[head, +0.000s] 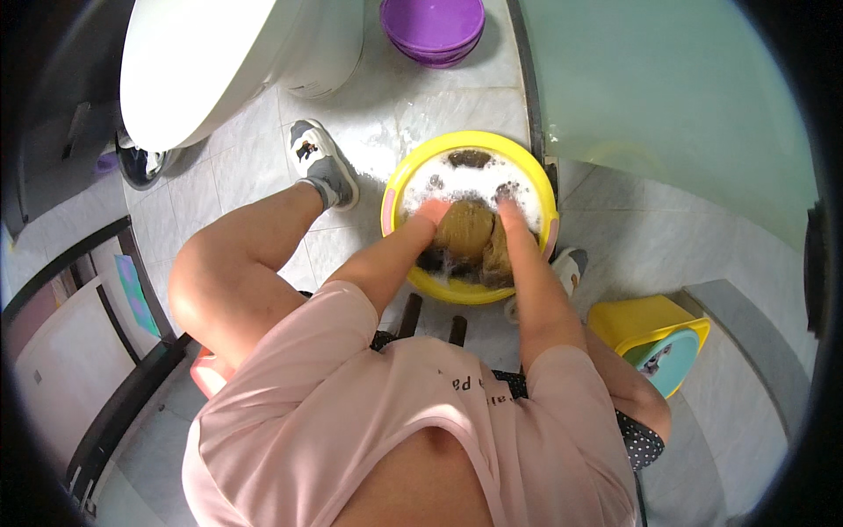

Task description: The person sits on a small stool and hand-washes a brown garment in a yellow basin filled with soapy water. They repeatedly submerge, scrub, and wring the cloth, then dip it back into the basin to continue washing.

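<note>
A round yellow plastic basin (469,139) with pink grips stands on the floor in front of me, holding white suds (435,172). A wet, brownish cloth (465,229) bulges out of the water in the middle. Against its left side is my left hand (435,212), while my right hand (510,209) dips into the foam by its right side. Suds and blur hide the fingers of both hands, so their grip does not show. Darker wet cloth (431,261) lies at the near side, and a dark lump (469,158) pokes through the foam at the far side.
Stacked purple basins (433,26) stand beyond the basin, beside a white pedestal fixture (197,66). A frosted glass panel (658,85) curves along the right. At lower right is a yellow bin (625,319) with a turquoise lid (675,359). The tiled floor (349,253) looks wet in places.
</note>
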`<state>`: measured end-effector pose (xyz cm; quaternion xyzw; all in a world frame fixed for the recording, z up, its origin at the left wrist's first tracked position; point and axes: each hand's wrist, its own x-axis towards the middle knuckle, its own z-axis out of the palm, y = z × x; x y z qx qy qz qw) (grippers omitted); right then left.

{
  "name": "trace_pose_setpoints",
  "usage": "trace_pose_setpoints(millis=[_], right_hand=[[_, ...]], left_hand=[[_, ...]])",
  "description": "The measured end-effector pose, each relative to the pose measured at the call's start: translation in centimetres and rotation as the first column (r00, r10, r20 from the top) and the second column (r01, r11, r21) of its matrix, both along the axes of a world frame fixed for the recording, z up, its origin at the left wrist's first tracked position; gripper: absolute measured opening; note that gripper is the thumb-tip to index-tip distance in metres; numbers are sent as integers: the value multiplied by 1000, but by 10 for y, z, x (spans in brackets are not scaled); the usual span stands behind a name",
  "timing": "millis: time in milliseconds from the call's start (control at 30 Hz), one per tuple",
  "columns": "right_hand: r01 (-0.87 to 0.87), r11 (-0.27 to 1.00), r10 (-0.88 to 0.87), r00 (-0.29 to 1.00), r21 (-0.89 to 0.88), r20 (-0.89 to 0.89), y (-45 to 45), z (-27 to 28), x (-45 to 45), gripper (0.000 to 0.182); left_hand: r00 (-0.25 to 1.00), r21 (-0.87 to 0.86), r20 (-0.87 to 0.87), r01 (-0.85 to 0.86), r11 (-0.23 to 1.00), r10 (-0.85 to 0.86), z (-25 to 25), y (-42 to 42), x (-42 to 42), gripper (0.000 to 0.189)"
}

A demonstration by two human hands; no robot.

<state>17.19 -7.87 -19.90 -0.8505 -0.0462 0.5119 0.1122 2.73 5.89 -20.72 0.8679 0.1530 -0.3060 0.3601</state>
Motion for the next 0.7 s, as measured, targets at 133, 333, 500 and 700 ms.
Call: trace_pose_setpoints(millis=[133,333,500,700], right_hand=[[-207,963,198,978,173,70,-13,5,28,47],[480,829,-516,855,287,58,-26,77,9,48],[87,889,-251,914,450,317,-16,124,-27,44],[-371,639,-140,806,674,576,12,215,-117,33]], left_hand=[[925,8,212,-325,946,316,-5,6,8,37],[519,-276,366,-732,623,772,90,4,18,33],[2,-627,-572,-645,-436,820,77,2,14,43],[166,-575,-804,-462,-675,571,152,-15,6,43]])
